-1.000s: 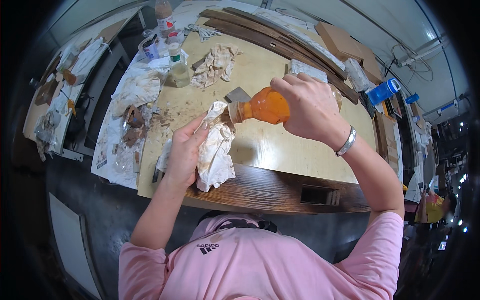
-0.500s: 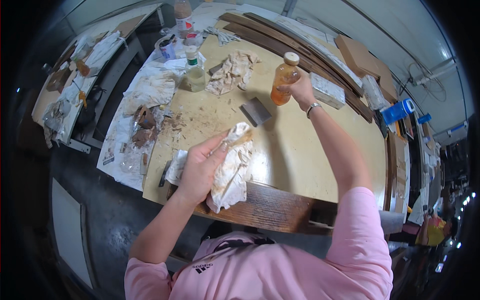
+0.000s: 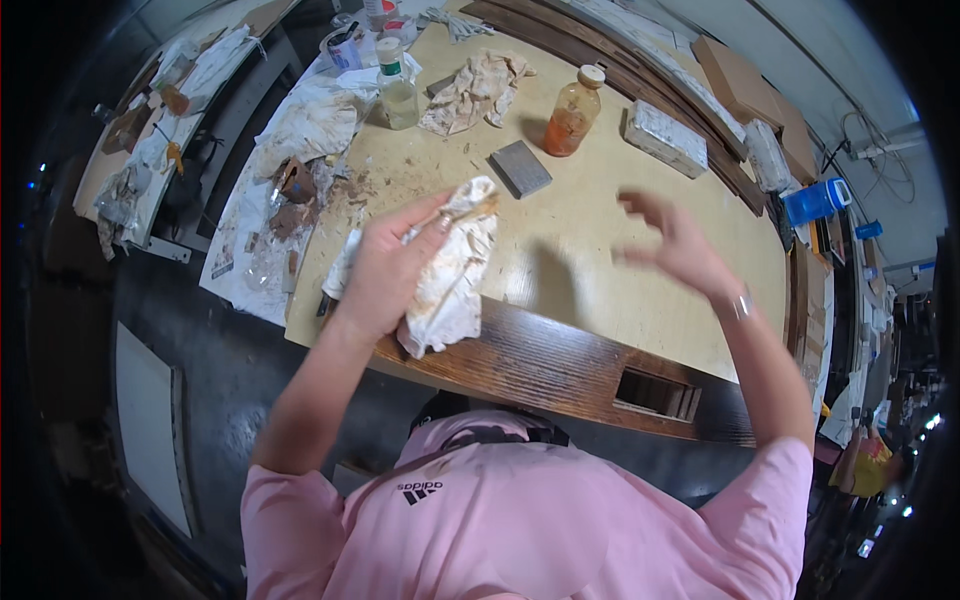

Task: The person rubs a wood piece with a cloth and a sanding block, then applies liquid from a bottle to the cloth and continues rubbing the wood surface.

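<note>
My left hand (image 3: 392, 262) grips a stained white cloth (image 3: 452, 275) above the near edge of the table. Under it runs a dark brown wooden board (image 3: 540, 362) with visible grain and a rectangular cut-out near its right end. My right hand (image 3: 672, 240), slightly blurred, hangs over the tabletop with its fingers apart and nothing in them. Beyond it, a clear bottle of orange liquid (image 3: 573, 115) stands upright with its pale cap on. A grey sanding block (image 3: 521, 168) lies to the left of that bottle.
A crumpled brown-stained cloth (image 3: 478, 92) and a bottle of pale liquid (image 3: 398, 90) are at the back left. A wrapped white block (image 3: 665, 138) lies at the back right, before dark wooden strips (image 3: 600, 60). Stained paper (image 3: 310, 130) covers the table's left side.
My right hand has let go of the orange-liquid bottle, which now stands on the table, and has drawn back toward me. The cloth stays in my left hand. The whole view has shifted.
</note>
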Available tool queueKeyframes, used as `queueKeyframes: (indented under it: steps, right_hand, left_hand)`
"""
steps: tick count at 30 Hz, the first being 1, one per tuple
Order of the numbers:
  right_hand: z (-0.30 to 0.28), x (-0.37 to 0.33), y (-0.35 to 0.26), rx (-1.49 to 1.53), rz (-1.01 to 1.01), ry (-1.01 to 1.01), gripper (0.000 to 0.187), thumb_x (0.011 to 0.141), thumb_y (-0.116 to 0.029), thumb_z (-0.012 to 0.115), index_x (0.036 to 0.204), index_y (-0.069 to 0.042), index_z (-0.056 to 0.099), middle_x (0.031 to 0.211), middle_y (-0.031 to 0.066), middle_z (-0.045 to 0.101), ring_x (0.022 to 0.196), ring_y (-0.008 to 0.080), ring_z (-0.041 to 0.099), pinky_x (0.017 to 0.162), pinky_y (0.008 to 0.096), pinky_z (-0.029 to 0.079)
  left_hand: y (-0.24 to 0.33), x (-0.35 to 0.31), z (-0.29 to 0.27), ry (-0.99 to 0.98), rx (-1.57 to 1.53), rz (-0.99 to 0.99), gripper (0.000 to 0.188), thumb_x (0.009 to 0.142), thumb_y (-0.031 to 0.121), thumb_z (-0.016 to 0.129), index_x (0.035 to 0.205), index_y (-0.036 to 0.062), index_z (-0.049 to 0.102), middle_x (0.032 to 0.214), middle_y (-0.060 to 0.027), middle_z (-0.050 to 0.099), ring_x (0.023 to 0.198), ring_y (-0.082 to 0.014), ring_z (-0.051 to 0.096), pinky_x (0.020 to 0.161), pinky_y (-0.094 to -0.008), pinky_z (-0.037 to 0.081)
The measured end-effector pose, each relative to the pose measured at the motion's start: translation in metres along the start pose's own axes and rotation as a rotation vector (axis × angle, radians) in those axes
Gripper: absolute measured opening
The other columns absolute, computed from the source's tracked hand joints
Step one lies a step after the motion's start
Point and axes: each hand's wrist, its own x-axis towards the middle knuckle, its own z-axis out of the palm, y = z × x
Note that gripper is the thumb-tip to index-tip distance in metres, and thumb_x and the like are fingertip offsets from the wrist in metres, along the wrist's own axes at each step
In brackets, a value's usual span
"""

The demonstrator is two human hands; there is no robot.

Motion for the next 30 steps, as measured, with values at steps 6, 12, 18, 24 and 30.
queueKeyframes:
  steps: [6,12,18,24,30]
  right_hand:
    - [0.027,-0.172,-0.03,-0.394,-0.116,-0.118,0.118,0.05,-0.034,0.096,0.145,0.007,0.039,0.145,0.027,0.048,0.135,0.0439,0.045,0.116,0.048,0.034]
    - [0.059,-0.184,-0.02,-0.472,-0.043,0.081,0.103,0.054,-0.024,0.092,0.14,0.002,0.042,0.135,0.0201,0.052,0.124,0.0372,0.049,0.109,0.0464,0.037]
    - [0.058,-0.181,-0.015,-0.447,-0.1,0.21,0.09,0.054,-0.023,0.09,0.13,-0.001,0.048,0.117,0.0153,0.055,0.109,0.0339,0.052,0.098,0.044,0.039]
    - [0.062,-0.194,-0.014,-0.441,-0.097,0.223,0.091,0.052,-0.02,0.09,0.131,-0.001,0.049,0.117,0.0145,0.056,0.109,0.0329,0.053,0.098,0.0443,0.039]
    - [0.065,-0.193,-0.006,-0.409,-0.109,0.241,0.093,0.049,-0.019,0.09,0.131,-0.001,0.049,0.117,0.0138,0.056,0.109,0.0323,0.053,0.098,0.0429,0.04]
  left_hand:
    - [0.051,-0.046,-0.035,0.266,0.583,0.369,0.033,0.096,0.0,0.055,0.127,-0.0059,0.063,0.12,-0.0142,0.067,0.103,-0.0185,0.066,0.09,-0.0296,0.053]
    - [-0.006,-0.091,0.076,-0.207,1.316,0.627,0.04,0.08,0.006,0.069,0.12,0.0019,0.066,0.126,-0.018,0.063,0.115,-0.0375,0.058,0.103,-0.0486,0.046]
    - [-0.008,-0.067,-0.021,0.092,1.601,0.608,0.032,0.096,0.008,0.053,0.123,0.0014,0.067,0.135,-0.0154,0.061,0.112,-0.0373,0.057,0.101,-0.0469,0.043]
    - [-0.013,-0.09,0.028,0.091,1.417,0.645,0.021,0.091,0.006,0.061,0.109,0.0042,0.071,0.116,-0.0155,0.065,0.106,-0.0339,0.057,0.094,-0.0435,0.047]
    - [-0.005,-0.064,-0.002,0.514,1.123,0.214,0.02,0.095,0.014,0.063,0.109,-0.0002,0.066,0.108,-0.02,0.064,0.104,-0.0361,0.061,0.094,-0.0426,0.048]
